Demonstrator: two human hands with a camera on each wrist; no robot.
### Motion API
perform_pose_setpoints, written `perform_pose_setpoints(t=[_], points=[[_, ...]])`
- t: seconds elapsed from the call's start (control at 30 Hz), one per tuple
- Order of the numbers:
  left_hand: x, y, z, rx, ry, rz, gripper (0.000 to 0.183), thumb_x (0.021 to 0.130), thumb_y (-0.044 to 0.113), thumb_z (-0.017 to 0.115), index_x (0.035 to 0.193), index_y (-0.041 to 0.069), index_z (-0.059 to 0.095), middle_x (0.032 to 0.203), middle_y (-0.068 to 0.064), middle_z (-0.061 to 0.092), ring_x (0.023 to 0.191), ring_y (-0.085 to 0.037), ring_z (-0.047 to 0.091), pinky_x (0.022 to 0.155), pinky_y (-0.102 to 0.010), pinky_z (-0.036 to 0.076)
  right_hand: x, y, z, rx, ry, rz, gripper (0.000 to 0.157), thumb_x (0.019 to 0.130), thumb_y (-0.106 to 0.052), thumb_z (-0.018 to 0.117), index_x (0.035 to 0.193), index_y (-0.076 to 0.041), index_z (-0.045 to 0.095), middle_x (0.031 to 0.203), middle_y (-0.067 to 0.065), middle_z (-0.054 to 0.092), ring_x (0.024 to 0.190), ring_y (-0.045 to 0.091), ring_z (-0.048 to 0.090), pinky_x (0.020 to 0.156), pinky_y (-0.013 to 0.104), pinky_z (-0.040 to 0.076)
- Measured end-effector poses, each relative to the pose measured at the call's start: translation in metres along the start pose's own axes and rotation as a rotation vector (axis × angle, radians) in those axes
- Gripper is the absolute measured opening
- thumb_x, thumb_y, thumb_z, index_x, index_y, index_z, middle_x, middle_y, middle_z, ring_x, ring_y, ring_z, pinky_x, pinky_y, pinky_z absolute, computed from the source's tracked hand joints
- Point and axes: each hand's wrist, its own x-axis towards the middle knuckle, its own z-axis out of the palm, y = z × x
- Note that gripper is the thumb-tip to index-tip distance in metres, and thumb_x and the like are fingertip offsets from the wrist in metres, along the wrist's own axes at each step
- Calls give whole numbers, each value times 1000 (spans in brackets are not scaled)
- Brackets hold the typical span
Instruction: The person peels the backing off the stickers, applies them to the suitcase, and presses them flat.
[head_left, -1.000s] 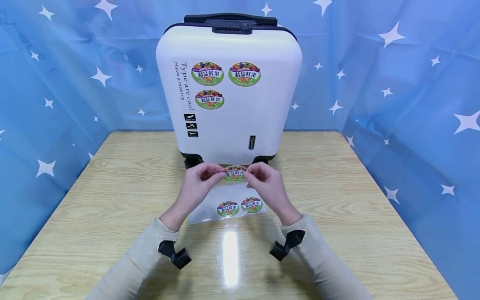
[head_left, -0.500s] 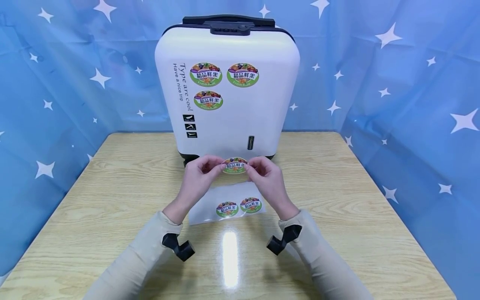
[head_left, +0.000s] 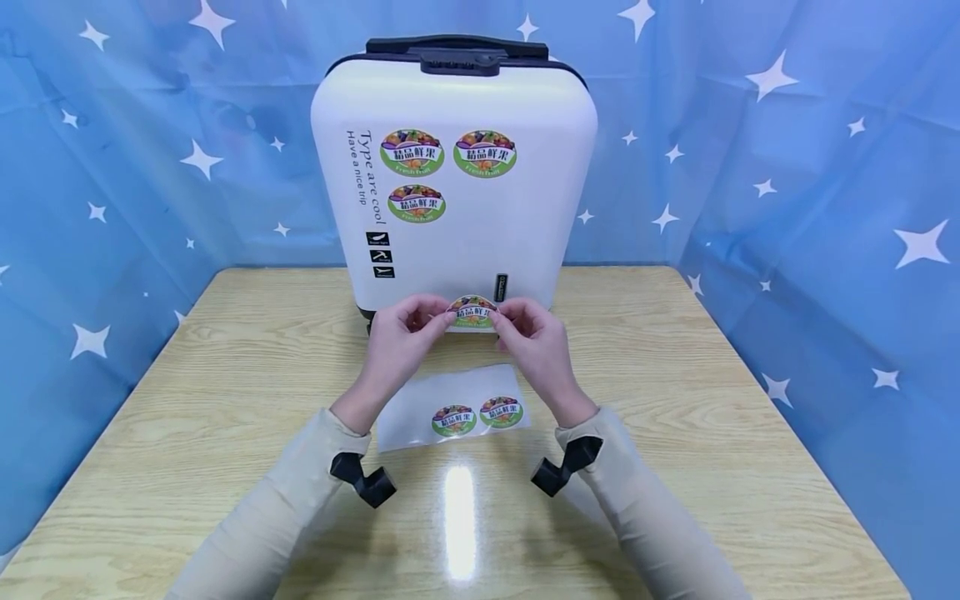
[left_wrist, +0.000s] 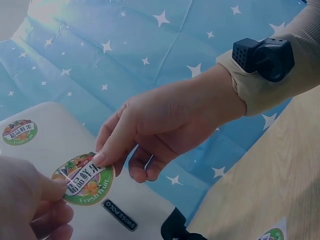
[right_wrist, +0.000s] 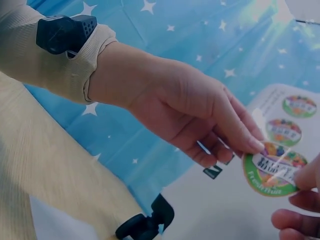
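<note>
An oval fruit sticker (head_left: pixel 474 313), taken as the centre of the dial in the head view, is held level in front of the lower part of a white suitcase (head_left: pixel 502 225); whether it touches the shell cannot be told. The left hand (head_left: pixel 401 337), toward 8 o'clock, pinches one end of the sticker between thumb and fingers; the right hand (head_left: pixel 538 340), toward 4 o'clock, pinches the opposite end in the same manner. A dark nameplate (head_left: pixel 501 287) on the suitcase lies just beside the sticker at 2 o'clock. Three matching stickers are fixed higher on the shell: the upper left sticker (head_left: pixel 412 152) and the lower sticker (head_left: pixel 416 203) at 11 o'clock, the upper right sticker (head_left: pixel 485 153) at 12. Toward 6 o'clock, a pale backing sheet (head_left: pixel 450 385) lies on the wooden surface (head_left: pixel 675 417) and bears two more stickers (head_left: pixel 453 421) side by side near its front edge. The suitcase stands upright at the back of the surface, before a blue curtain (head_left: pixel 795 167) patterned with white stars.
</note>
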Motion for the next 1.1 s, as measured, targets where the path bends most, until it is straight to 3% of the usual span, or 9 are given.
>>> perform_pose_setpoints(t=[0.23,0.4,0.5,0.93,1.1], points=[[10,4,2,-12,1,14,9,86,13,68,91,5,69,76,-5,63,63,-18,51,53,-22,40,6,-4,-2,-9,19,-6,11,90,-3,59,96,7,60,85,21,60,62,15,56,61,31,52],[15,5,2,-7,-5,17,10,86,14,67,91,6,69,76,-4,63,64,-17,53,53,-23,41,12,3,-4,-1,26,-15,12,90,-3,59,97,7,60,87,23,59,66,36,56,61,31,52],[18,5,2,4,-3,30,9,87,14,67,92,6,69,77,-4,63,64,-17,52,53,-23,40,17,13,-5,11,31,-21,13,90,-5,60,97,5,60,87,21,60,68,42,55,61,34,52],[29,12,0,33,6,49,13,83,18,71,91,7,70,81,-4,64,66,-18,48,57,-23,39,28,22,-2,5,94,-78,16,89,-15,64,96,0,62,83,9,61,60,24,57,56,28,51],[32,14,0,56,12,77,13,84,18,70,90,6,70,80,-4,64,67,-17,48,57,-24,39,30,19,-1,-1,109,-68,17,89,-15,64,96,0,61,83,8,61,61,25,56,55,25,50]])
